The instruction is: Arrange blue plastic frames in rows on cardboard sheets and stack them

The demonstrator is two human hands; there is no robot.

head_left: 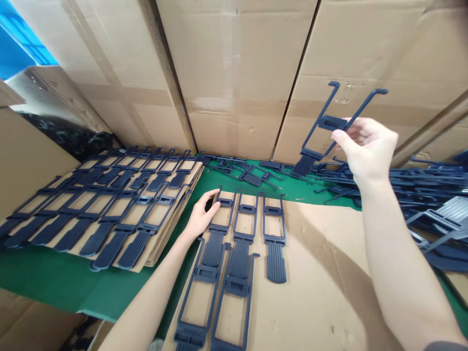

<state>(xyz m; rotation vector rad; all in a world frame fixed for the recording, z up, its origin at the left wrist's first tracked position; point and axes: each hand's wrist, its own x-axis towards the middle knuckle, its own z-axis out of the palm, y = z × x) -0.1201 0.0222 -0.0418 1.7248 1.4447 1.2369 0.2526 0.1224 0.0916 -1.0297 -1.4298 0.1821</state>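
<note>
My right hand [369,146] is raised above the bench, thumb and fingers closed on one rail of a dark blue plastic bracket [333,122]. The bracket is tilted, its two hooked ends up and its ribbed foot down. My left hand [201,214] rests at the far left corner of a cardboard sheet [310,273], thumb and forefinger apart. Its fingertips touch or nearly touch the left rail of a matching bracket [222,219]. More brackets lie on this sheet in two rows, including one bracket [274,239] at the right end of the far row.
To the left, a stack of cardboard sheets [161,248] carries rows of the same brackets. Loose brackets [252,175] lie on the green bench top [307,187] at the back, and a bracket pile [431,187] is at right. Large cartons [237,73] stand behind.
</note>
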